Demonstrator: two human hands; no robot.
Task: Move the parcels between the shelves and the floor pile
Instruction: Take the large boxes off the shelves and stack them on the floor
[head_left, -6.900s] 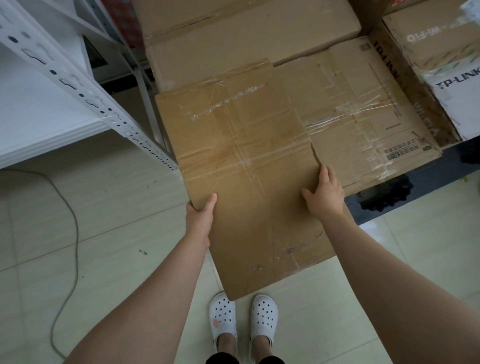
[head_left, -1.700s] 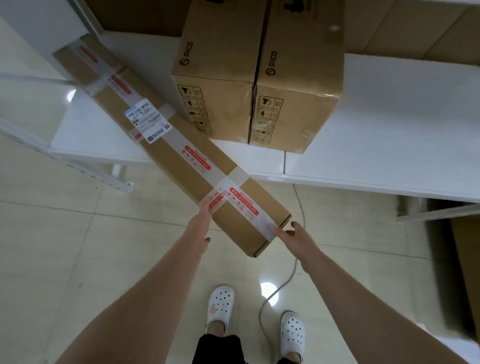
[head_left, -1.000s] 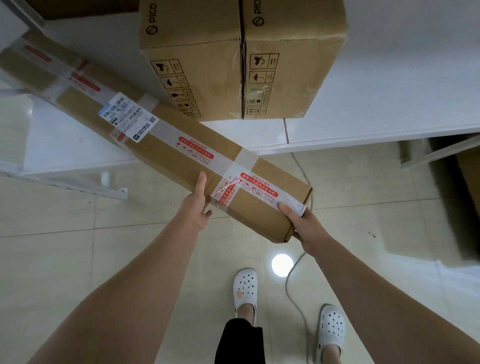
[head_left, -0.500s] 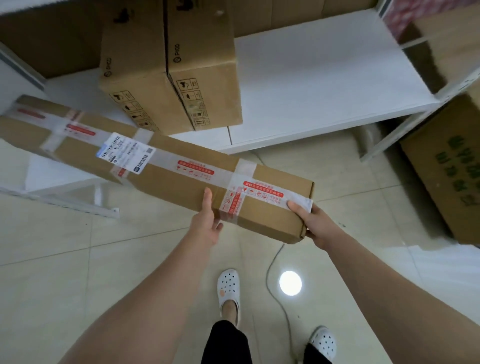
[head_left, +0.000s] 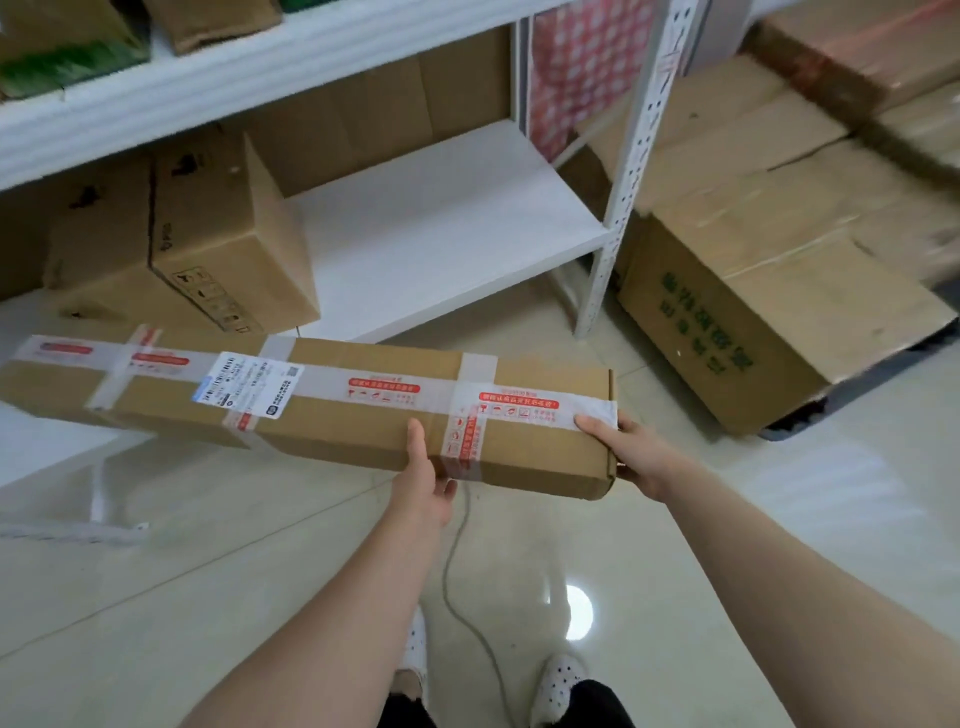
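A long, narrow parcel (head_left: 332, 410) was held level above the floor (head_left: 182, 597), clear of the lower shelf (head_left: 441, 228) that lay beyond the fingers. The left hand (head_left: 423, 480) was cupped under the near long side, thumb laid up the front face beside a band of red-printed tape (head_left: 467, 415); its other fingers were hidden beneath the carton, so their spread could not be told. The right hand (head_left: 626, 452) was clasped round the near end, thumb pressed flat on the top tape, remaining fingers wrapped behind the end face. Both hands were closed on the parcel.

Most of the carton's length was seen to reach out well to the left of the fingers, unsupported. A shipping label (head_left: 249, 384) sat on top, far from either grip.

The step in hand was judged to be a carry from shelf toward the floor pile (head_left: 769, 312), stacked to the right of the fingers, past a white upright (head_left: 623, 171).

Notes on doing it well:
- The left hand is better slid further out under the carton, nearer its middle, so the overhanging end is not levered against the wrists.
- The far end should be watched during the turn; the two cartons (head_left: 182, 244) on the shelf stood just beyond it.
- A cable (head_left: 467, 597) trailed on the floor below the fingers, by the white shoes (head_left: 558, 675); it should be stepped over.
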